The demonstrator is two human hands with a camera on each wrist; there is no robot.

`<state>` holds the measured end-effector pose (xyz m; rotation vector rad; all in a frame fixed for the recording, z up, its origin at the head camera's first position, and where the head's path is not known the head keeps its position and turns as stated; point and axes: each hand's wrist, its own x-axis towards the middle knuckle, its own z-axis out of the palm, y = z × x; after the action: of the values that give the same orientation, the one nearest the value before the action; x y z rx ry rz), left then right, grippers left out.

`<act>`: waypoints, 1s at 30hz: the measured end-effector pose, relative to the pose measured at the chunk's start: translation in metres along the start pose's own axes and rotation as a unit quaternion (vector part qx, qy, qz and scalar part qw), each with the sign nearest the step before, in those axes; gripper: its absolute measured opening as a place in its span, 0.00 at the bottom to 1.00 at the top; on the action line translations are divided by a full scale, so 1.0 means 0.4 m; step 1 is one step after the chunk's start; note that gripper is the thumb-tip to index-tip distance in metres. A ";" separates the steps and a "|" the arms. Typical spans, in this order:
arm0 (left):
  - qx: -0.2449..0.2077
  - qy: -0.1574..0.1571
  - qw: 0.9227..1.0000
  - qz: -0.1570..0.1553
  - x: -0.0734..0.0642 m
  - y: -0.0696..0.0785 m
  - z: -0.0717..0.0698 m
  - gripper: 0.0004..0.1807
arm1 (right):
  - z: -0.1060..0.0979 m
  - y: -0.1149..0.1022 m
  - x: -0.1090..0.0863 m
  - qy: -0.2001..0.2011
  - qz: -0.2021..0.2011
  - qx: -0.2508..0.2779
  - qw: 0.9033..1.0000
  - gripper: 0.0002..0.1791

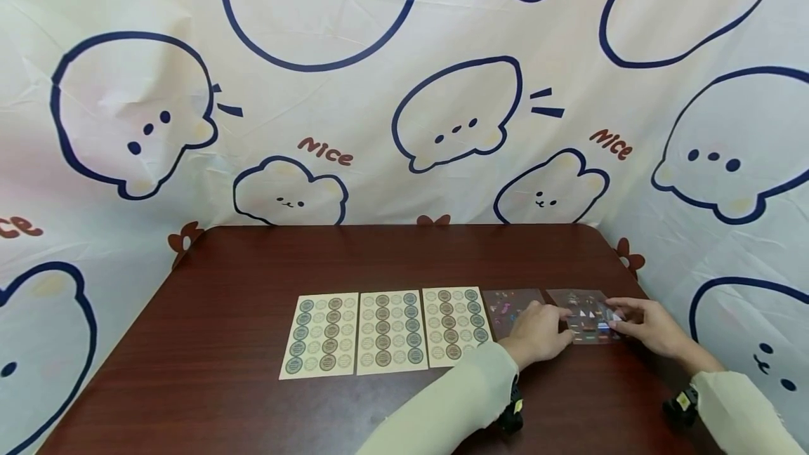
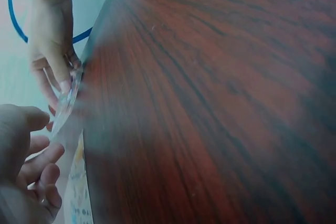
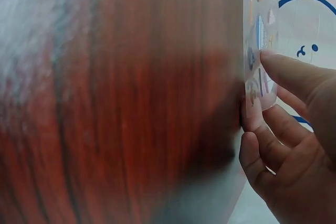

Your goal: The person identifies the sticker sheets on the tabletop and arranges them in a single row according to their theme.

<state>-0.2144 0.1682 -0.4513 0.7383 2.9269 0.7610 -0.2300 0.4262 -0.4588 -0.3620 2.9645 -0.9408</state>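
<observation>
At the table's right side lies a clear sticker sheet (image 1: 590,321) with small coloured and white figures, one hand at each side edge. My right hand (image 1: 651,326) pinches its right edge, thumb on the printed face and fingers behind, as the right wrist view shows for the sheet (image 3: 252,72). My left hand (image 1: 538,332) is at the left edge, thumb and forefinger curled about it; in the left wrist view the left hand (image 2: 26,166) has its fingertips at the sheet's near end. Partly under the left hand lies a second clear sheet (image 1: 505,304) with colourful specks.
Three cream sheets of round stickers lie side by side to the left: the left sheet (image 1: 320,335), the middle sheet (image 1: 392,332) and the right sheet (image 1: 456,325), its corner close to the left sleeve. The brown table (image 1: 221,399) meets a printed cloth (image 1: 379,111) behind.
</observation>
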 end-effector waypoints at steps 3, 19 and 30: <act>0.018 -0.015 1.000 0.013 -0.002 0.002 -0.001 0.22 | 0.002 -0.003 0.001 0.003 0.005 -0.011 1.000 0.24; 0.190 -0.040 0.979 0.061 -0.004 -0.004 0.019 0.23 | 0.030 0.006 0.013 0.023 -0.015 -0.057 0.998 0.25; 0.216 -0.028 0.975 0.055 -0.009 -0.003 0.013 0.20 | 0.029 0.013 0.017 0.003 -0.028 -0.074 0.997 0.26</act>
<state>-0.2109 0.1680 -0.4567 0.9356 3.0481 0.0945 -0.2369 0.4222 -0.4709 -0.4493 3.0523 -0.7302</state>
